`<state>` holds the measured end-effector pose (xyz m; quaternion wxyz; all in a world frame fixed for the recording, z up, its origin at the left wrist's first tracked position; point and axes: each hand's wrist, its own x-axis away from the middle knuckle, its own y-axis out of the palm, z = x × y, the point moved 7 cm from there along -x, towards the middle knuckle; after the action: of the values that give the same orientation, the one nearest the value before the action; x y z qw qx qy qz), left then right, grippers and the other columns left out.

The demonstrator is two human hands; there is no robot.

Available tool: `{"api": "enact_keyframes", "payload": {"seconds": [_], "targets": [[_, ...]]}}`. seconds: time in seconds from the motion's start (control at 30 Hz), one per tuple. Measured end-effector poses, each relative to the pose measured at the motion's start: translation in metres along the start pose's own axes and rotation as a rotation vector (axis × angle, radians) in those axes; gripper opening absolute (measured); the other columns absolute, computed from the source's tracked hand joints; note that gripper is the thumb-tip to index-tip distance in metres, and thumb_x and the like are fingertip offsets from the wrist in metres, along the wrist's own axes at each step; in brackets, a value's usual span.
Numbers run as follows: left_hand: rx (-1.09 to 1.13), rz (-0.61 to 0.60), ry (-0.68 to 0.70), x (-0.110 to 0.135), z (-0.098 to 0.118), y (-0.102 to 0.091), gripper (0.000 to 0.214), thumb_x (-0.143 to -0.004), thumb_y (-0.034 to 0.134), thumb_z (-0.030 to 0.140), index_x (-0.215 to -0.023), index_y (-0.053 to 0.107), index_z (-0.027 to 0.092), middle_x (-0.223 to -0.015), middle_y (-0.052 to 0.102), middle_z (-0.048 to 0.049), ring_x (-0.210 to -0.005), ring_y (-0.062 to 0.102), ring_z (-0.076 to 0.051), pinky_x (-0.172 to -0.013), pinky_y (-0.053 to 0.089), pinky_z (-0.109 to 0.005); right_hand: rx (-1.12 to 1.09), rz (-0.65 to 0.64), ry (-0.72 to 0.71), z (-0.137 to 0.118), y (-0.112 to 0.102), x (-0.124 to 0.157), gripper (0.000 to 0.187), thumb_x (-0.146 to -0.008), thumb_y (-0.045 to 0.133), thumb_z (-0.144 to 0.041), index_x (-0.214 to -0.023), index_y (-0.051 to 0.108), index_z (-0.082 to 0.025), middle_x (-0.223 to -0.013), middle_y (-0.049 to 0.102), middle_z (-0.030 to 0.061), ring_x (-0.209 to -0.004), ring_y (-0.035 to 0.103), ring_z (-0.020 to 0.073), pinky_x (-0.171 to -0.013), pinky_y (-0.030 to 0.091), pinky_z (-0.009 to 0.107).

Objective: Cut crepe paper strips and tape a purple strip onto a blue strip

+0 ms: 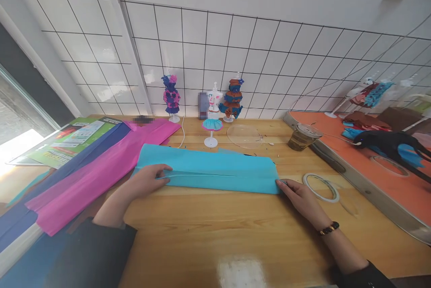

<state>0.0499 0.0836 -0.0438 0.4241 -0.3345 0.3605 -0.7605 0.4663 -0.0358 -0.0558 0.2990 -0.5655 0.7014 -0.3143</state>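
A long strip of turquoise crepe paper (215, 164) lies across the wooden table in front of me, with a fold running along its length. At its left part, my left hand (151, 180) pinches the folded layer between thumb and fingers. The lower right corner is gripped by my right hand (294, 191), which has a dark beaded bracelet at the wrist. Just right of that hand rests a roll of tape (321, 187). Behind the strip stands a small white dress form (214, 104) wearing a turquoise skirt with a pink edge.
Pink crepe paper (97, 180) and blue sheets lie on the left beside a green printed package (77, 137). Two dressed miniature forms, one purple and pink (171, 97), one brown and blue (233, 99), stand by the tiled wall. A cup (304, 137) sits near the orange table (363, 162).
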Motion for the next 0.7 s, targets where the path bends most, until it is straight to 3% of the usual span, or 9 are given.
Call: {"api": "enact_keyframes", "payload": {"seconds": [0.37,0.53,0.7], "targets": [[0.146,0.134,-0.176,0.007,-0.055,-0.033,0.051,-0.064,0.051,0.056,-0.101,0.06,0.022,-0.091,0.062,-0.0054,-0.082,0.057,-0.023,-0.067,0.043,-0.029,0.068,0.139,-0.049,-0.001,-0.003,0.002,0.043,-0.081,0.033,-0.054,-0.068,0.057,-0.021,-0.064,0.061,0.0001,-0.062,0.054,0.0166,-0.055,0.041,0.023],[0.161,0.158,-0.155,0.006,-0.061,-0.034,0.041,-0.069,0.047,0.055,-0.078,0.062,0.019,-0.079,0.063,-0.0035,-0.071,0.057,-0.021,-0.061,0.041,-0.029,0.088,0.151,-0.04,0.005,0.0,0.0,0.043,-0.081,0.034,-0.054,-0.074,0.06,-0.021,-0.068,0.065,0.002,-0.064,0.057,0.0183,-0.057,0.043,0.025],[0.095,0.189,-0.14,0.003,-0.063,-0.034,0.038,-0.072,0.045,0.054,-0.074,0.061,0.02,-0.075,0.063,-0.0017,-0.067,0.057,-0.019,-0.058,0.039,-0.027,0.135,0.152,-0.014,0.01,0.002,-0.001,0.042,-0.082,0.034,-0.053,-0.079,0.061,-0.021,-0.072,0.067,0.004,-0.065,0.059,0.0192,-0.057,0.042,0.026]]}}
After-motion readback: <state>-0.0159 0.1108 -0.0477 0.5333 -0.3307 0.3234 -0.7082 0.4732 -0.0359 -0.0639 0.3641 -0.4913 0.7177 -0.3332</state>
